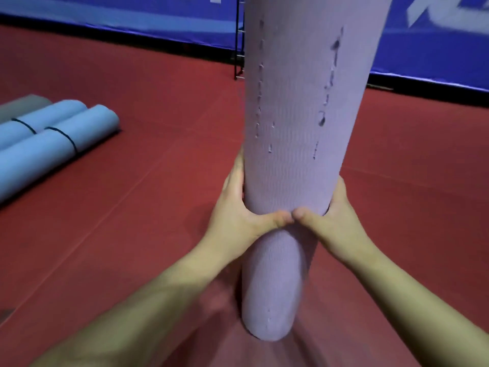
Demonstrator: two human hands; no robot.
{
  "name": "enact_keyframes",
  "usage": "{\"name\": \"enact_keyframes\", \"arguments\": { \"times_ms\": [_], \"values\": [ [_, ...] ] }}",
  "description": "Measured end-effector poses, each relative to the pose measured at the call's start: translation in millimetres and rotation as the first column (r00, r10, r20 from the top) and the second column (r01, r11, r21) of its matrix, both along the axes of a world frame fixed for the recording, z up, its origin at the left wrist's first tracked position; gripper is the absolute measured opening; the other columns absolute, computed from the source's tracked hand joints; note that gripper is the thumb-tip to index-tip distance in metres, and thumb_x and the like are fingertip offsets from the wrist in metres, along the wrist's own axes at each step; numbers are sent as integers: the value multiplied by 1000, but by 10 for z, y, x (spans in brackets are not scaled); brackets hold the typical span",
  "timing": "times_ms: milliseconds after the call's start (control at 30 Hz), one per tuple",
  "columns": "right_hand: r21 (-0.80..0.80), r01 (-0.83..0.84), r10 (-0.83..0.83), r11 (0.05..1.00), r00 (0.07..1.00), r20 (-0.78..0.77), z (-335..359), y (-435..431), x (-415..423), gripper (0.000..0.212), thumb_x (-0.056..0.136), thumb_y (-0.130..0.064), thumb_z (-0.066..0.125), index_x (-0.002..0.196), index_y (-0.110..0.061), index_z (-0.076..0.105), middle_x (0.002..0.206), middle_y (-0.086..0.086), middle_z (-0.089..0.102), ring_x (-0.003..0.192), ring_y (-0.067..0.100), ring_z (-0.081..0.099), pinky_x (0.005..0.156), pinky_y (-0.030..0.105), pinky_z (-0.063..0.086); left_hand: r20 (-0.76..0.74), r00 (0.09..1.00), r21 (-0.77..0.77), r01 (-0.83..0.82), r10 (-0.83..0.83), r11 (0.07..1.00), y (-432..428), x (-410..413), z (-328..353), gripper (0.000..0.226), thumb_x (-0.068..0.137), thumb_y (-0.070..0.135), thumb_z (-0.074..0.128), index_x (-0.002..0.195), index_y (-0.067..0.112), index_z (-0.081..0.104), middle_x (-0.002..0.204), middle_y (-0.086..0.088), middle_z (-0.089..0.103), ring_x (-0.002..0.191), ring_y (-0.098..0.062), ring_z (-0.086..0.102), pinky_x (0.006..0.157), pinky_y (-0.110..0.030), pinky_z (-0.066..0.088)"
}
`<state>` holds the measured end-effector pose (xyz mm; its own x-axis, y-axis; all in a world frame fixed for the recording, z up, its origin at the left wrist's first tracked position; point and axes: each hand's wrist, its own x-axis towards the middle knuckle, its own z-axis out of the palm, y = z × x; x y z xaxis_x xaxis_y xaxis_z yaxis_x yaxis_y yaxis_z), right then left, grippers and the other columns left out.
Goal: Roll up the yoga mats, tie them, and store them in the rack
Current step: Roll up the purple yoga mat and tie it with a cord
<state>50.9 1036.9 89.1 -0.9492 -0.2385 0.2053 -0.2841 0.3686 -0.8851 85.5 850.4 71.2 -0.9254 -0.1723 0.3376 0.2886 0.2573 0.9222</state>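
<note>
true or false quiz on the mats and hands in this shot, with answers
1. The left hand and the right hand both grip the purple mat. True.
2. The purple mat lies unrolled and flat. False: it is rolled and held upright.
3. The two rolled blue mats to the left each have a black tie around them. True.
4. A black tie is round the purple mat. False: none shows on it.
5. The floor is green. False: it is red.
</note>
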Motion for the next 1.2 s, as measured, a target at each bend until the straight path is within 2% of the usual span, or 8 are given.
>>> {"name": "enact_keyframes", "arguments": {
  "times_ms": [100,233,400,633,733,933,1033,1200],
  "values": [
    [-40,4,-4,999,1000,0,33,-86,-106,119,45,-67,74,147,-29,27,121,-37,44,100,-33,46,76,-2,41,27,997,17,67,-67,998,-69,-169,-33,125,59,52,86,158,32,12,158,9,35,142,-10,38,113,-45,39],
    [-60,-26,23,998,998,-56,5,-214,-210,109,50,-59,76,145,-33,28,130,-31,45,109,-27,47,78,-4,37,28,996,4,79,-80,997,-129,-259,-122,133,56,49,87,158,29,3,159,13,29,142,-3,35,115,-39,37],
    [-97,-1,-6,995,997,-76,-139,-250,-280,107,53,-57,79,146,-39,29,135,-31,48,120,-12,51,92,14,44,29,996,38,78,-79,996,-167,-321,-160,128,57,42,90,157,27,11,154,14,39,138,-3,42,112,-34,41],
    [-72,-23,27,997,998,48,172,-304,-50,117,46,-55,86,140,-34,20,140,-22,40,123,-16,45,90,2,39,252,958,7,140,-138,990,-378,-139,163,134,43,34,98,150,39,18,147,18,45,136,-6,46,109,-42,44],
    [-18,-81,83,997,987,139,663,-458,114,124,44,-53,90,143,-34,17,143,-24,36,128,-14,41,91,2,38,335,939,-20,93,-81,995,-548,137,649,134,37,39,98,140,57,14,146,22,43,136,-5,44,110,-40,43],
    [-43,-184,188,982,938,292,1948,-1069,442,123,44,-46,91,143,-30,20,143,-16,42,128,-10,44,89,5,43,405,914,-39,59,-38,997,-1091,658,2003,137,49,30,99,138,65,2,146,33,34,135,11,36,107,-19,39],
    [-72,-246,255,967,904,344,2471,-1526,583,124,44,-42,92,145,-25,21,145,-12,43,132,-2,46,93,10,45,438,898,-34,-16,29,999,-1534,924,2497,138,47,31,99,142,60,4,146,34,34,136,8,36,109,-28,41],
    [-100,-301,317,948,876,365,2978,-2394,688,131,42,-43,94,148,-26,20,147,-14,41,134,-1,44,97,15,46,426,903,-18,-51,54,999,-2345,1140,3048,133,54,21,99,147,47,7,144,45,25,140,9,28,106,-11,32]
  ]
}}
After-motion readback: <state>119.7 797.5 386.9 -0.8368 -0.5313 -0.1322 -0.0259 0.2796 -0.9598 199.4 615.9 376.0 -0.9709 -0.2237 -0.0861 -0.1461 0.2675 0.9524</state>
